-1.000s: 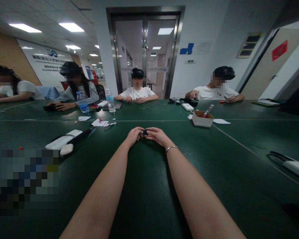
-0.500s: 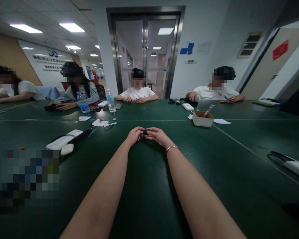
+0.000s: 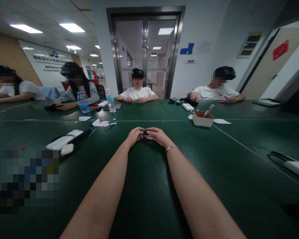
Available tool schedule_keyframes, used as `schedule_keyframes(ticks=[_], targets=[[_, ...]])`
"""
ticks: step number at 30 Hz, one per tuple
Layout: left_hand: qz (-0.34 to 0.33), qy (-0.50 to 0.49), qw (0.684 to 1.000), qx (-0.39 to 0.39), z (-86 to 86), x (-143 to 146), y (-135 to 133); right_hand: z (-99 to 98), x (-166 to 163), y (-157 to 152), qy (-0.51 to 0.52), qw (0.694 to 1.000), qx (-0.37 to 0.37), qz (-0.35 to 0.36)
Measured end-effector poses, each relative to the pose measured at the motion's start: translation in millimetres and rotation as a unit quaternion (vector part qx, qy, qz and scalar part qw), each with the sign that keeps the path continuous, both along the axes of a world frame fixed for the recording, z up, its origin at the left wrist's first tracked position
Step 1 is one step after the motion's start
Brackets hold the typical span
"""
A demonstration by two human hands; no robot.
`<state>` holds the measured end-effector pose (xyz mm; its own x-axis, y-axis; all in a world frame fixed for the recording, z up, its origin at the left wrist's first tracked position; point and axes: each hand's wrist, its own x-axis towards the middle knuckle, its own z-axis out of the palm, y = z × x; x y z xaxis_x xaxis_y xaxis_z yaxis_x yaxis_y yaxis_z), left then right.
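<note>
While using left hand and right hand together, pinched black piece between curled fingertips of both; held it over table, with box beyond grip and to right.

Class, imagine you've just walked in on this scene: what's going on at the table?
A person holds a small black object in front of them, with the left hand and right hand at its two ends, above the green table. It is too small to identify. Four other people sit along the far side. A box stands beyond the right hand, and two bottles stand farther off to the left.
</note>
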<state>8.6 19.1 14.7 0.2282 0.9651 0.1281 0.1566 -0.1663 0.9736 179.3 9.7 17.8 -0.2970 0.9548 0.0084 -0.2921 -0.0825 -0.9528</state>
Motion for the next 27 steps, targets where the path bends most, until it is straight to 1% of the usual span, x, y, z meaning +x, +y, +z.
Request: schedule_keyframes(ticks=[8, 19, 27], targets=[[-0.004, -0.010, 1.000, 0.002, -1.1, 0.0, 0.4, -0.6, -0.1, 0.2, 0.003, 1.000, -0.001, -0.001], [-0.003, -0.003, 1.000, -0.001, 1.8, 0.6, -2.2, 1.5, 0.2, -1.2, 0.000, 1.000, -0.001, 0.000], [-0.017, -0.008, 1.000, 0.004, -2.5, -1.1, 2.2, 2.1, -0.1, -1.6, -0.006, 1.000, -0.004, -0.002]])
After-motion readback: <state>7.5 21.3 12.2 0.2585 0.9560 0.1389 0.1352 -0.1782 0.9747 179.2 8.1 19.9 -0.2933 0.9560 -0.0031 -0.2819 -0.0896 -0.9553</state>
